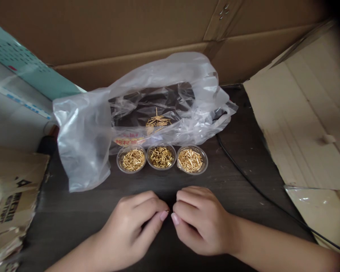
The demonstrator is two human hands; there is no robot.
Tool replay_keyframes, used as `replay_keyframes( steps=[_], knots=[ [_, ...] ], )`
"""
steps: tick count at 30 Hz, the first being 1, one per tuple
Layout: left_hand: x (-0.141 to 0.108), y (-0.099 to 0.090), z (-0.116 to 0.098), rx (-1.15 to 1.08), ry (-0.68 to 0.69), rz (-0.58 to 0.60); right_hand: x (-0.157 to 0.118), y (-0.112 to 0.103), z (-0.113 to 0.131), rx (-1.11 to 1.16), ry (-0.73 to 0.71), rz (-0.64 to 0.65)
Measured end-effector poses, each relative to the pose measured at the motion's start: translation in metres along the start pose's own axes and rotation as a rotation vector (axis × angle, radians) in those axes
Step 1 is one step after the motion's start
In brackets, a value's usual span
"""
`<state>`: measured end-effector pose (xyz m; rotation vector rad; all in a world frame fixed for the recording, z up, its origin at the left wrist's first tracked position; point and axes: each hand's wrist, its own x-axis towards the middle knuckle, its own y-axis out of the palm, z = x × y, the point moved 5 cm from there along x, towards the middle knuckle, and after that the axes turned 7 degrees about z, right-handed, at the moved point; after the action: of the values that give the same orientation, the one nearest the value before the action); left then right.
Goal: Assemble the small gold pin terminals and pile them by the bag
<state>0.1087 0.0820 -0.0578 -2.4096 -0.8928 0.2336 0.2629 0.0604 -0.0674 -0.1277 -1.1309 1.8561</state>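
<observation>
My left hand [140, 224] is closed low in the view, thumb pressed to forefinger; a tiny dark speck shows at the fingertips, too small to name. Close beside it, my right hand [202, 221] is also closed, and whatever its fingers hold is hidden. A narrow gap separates the two hands. Just beyond them stand three round clear cups in a row: the left cup [133, 160] and the right cup [190, 160] hold small gold-coloured metal pins, and the middle cup [161, 157] holds shorter, darker gold pieces. Behind, longer gold pins [158, 122] lie in an opened clear plastic bag [86, 132].
A large cardboard sheet [130, 34] walls off the back. Cardboard flaps [306, 113] rise at the right, and a printed cardboard box [17, 200] stands at the left. A black cable [252, 183] crosses the dark table [102, 204] on the right.
</observation>
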Motion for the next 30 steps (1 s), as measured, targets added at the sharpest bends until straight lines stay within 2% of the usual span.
replay_keyframes(
  steps=[8,17,30],
  knots=[
    [0.0021,0.0018,0.0043,-0.156,-0.078,-0.020,0.0004,-0.0090,-0.0058,0.235,0.016,-0.089],
    [0.0044,0.0015,0.0049,-0.178,-0.088,-0.025,-0.0010,-0.0062,-0.0059,0.195,0.016,-0.084],
    [0.0059,-0.0003,0.0059,-0.234,-0.105,-0.047,0.0018,-0.0029,-0.0062,0.191,0.012,-0.008]
  ],
)
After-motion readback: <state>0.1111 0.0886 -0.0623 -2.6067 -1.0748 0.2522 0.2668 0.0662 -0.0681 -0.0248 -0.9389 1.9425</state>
